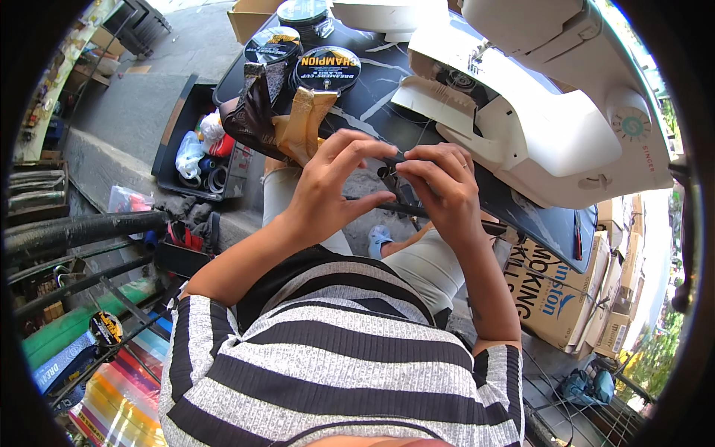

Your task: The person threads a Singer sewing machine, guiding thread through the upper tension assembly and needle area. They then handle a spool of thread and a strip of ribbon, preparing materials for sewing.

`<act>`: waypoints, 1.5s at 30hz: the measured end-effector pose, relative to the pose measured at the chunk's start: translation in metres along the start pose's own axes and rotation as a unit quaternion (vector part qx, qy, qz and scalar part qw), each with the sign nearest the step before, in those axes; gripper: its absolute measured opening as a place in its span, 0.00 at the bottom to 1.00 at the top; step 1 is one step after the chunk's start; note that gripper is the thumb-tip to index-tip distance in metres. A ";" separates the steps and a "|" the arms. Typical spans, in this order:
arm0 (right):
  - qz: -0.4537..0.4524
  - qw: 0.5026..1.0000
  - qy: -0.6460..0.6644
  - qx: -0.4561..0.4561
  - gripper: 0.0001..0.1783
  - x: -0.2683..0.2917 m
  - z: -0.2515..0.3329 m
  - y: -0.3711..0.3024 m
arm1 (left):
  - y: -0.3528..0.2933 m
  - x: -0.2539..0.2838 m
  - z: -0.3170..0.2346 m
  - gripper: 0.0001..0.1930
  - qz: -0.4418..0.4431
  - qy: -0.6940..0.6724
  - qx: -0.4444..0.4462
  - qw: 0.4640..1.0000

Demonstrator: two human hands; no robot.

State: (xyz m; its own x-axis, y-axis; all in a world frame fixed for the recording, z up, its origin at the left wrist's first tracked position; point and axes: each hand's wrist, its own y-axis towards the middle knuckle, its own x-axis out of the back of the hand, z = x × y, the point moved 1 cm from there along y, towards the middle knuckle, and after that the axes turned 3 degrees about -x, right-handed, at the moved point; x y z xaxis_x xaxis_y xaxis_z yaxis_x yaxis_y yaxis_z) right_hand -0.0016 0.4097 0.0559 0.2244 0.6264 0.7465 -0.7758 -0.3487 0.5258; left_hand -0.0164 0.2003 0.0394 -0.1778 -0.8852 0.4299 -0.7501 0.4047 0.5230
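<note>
Both my hands are raised over my lap, in front of the table edge, with their fingertips close together. Between the thumb and fingers of my right hand (445, 179) is a small dark piece (400, 158), too small to name. The index fingertip of my left hand (335, 175) touches its left end, while the left thumb stretches out apart below. A white sewing machine (566, 141) stands to the right of my hands. Just beyond my left hand, a gold strip of material (304, 123) and a dark brown one (253, 119) hang over the table edge.
Stacks of round black discs (328, 71) stand on the dark marbled table (376, 52). A black bin (167, 153) with plastic bags is on the floor at left. Cardboard boxes (555, 287) stand at right, below a small red-and-black tool (577, 235). Metal bars (82, 231) run along the left.
</note>
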 end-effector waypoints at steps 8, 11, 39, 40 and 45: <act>-0.107 0.988 0.116 0.010 0.15 0.023 0.028 -0.013 | 0.021 -0.029 -0.003 0.40 0.108 0.059 -0.125 0.984; -0.142 0.976 0.164 -0.001 0.14 0.029 0.029 -0.014 | 0.020 -0.043 -0.002 0.40 0.099 0.005 -0.111 0.989; -0.046 0.991 0.085 -0.097 0.12 0.039 0.031 0.018 | 0.045 -0.019 -0.007 0.06 0.016 -0.408 0.163 0.898; -0.042 0.989 0.086 -0.109 0.12 0.039 0.031 0.017 | 0.045 -0.019 -0.007 0.06 0.014 -0.402 0.157 0.902; -0.051 0.988 0.056 -0.135 0.09 0.041 0.033 0.016 | 0.049 -0.018 -0.007 0.06 0.006 -0.329 0.124 0.936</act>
State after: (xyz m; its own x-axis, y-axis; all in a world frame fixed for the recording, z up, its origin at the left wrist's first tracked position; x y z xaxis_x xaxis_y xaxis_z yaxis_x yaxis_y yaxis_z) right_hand 0.0145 0.4068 0.1086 0.2534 0.7276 0.6375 -0.8853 -0.0913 0.4560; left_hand -0.0458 0.2379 0.0621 -0.4808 -0.8631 -0.1548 -0.8554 0.4229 0.2990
